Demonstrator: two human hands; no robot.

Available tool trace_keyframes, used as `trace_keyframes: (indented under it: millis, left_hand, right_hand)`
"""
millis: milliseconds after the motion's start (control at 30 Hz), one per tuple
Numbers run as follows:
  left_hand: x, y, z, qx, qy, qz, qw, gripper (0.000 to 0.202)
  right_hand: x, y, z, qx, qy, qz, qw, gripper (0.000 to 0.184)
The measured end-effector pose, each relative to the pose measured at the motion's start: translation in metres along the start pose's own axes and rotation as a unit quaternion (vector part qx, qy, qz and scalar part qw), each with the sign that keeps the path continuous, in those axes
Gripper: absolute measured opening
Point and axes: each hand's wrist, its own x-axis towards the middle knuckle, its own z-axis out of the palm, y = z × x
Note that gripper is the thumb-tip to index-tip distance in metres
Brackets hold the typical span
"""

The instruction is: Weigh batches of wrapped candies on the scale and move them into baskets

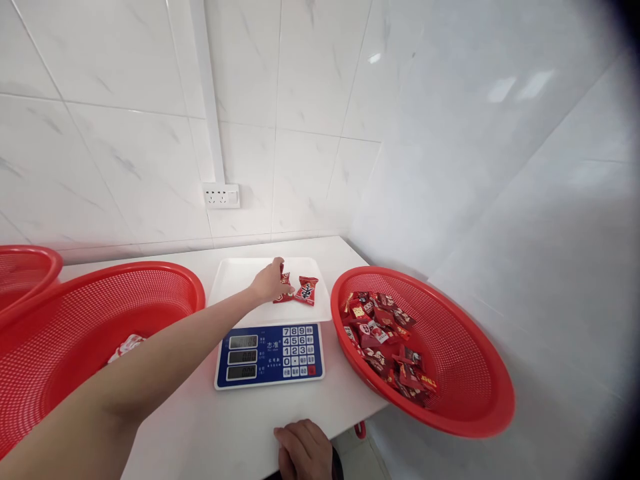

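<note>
My left hand (270,281) reaches over the white pan (240,287) of a digital scale. Its thumb and fingers close around a small red snack packet (285,291), which is partly hidden by the hand. Just right of it, a second red snack packet (307,291) with dark lettering lies on the pan. Below the pan is the scale's blue panel (270,355), with number keys and three small displays. My right hand (305,450) rests by the front edge of the table, fingers curled together, with nothing visible in them.
To the right, a red plastic basket (465,360) holds several wrapped snacks (383,327). At left, another red basket (165,280) contains a white-and-red packet (126,347), partly behind my forearm. A third basket (30,267) stands at the far left. Behind the table (175,427) is a tiled wall with a socket (221,196).
</note>
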Motion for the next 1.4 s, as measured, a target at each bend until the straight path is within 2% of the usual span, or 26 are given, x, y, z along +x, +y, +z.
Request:
trace_keyframes:
  millis: [100, 200, 333, 467, 633, 800, 933, 1033, 1133, 1200, 1267, 1333, 1400]
  left_hand:
    - [0.002, 0.005, -0.009, -0.060, -0.010, -0.011, 0.998, 0.071]
    - [0.002, 0.017, -0.011, -0.111, -0.033, 0.012, 0.993, 0.057]
    - [0.002, 0.035, 0.004, -0.134, -0.051, 0.046, 0.989, 0.051]
    - [0.005, 0.046, 0.018, -0.121, -0.073, 0.048, 0.989, 0.050]
    - [0.004, 0.047, 0.022, -0.104, -0.074, 0.039, 0.991, 0.050]
    - [0.004, 0.040, 0.019, -0.128, -0.058, 0.020, 0.990, 0.053]
    - [-0.001, 0.029, -0.003, -0.163, -0.037, 0.011, 0.986, 0.054]
    - [-0.017, 0.016, -0.036, -0.183, -0.021, 0.005, 0.983, 0.053]
    - [-0.045, -0.003, -0.077, -0.171, 0.009, -0.022, 0.985, 0.056]
    - [-0.068, -0.021, -0.101, -0.097, 0.066, -0.056, 0.992, 0.054]
    - [-0.090, -0.044, -0.118, -0.028, 0.097, -0.095, 0.990, 0.051]
    - [-0.109, -0.073, -0.126, 0.021, 0.102, -0.127, 0.986, 0.052]
    - [-0.126, -0.105, -0.126, 0.064, 0.123, -0.117, 0.983, 0.053]
  right_hand:
    - [0.000, 0.000, 0.000, -0.002, 0.003, -0.003, 1.000, 0.020]
    - [0.000, 0.001, 0.000, 0.000, 0.002, -0.004, 1.000, 0.020]
    - [-0.002, 0.002, 0.004, -0.002, 0.021, -0.007, 1.000, 0.018]
    - [-0.001, 0.002, 0.007, -0.008, 0.041, -0.010, 0.999, 0.017]
    - [0.003, 0.002, 0.003, -0.010, 0.032, -0.020, 0.999, 0.018]
    - [0.003, 0.002, 0.001, -0.007, 0.028, -0.019, 0.999, 0.020]
    - [0.004, 0.002, -0.001, -0.006, 0.011, -0.023, 1.000, 0.021]
    - [0.004, 0.002, -0.002, -0.003, 0.009, -0.022, 1.000, 0.019]
    - [0.003, 0.003, -0.001, 0.000, 0.021, -0.022, 1.000, 0.019]
    - [0.001, 0.004, 0.001, 0.000, 0.025, -0.021, 0.999, 0.019]
    - [-0.001, 0.004, 0.002, 0.000, 0.025, -0.021, 0.999, 0.019]
    - [-0.002, 0.005, 0.003, 0.000, 0.020, -0.021, 1.000, 0.019]
    - [-0.003, 0.005, 0.003, 0.001, 0.014, -0.022, 1.000, 0.019]
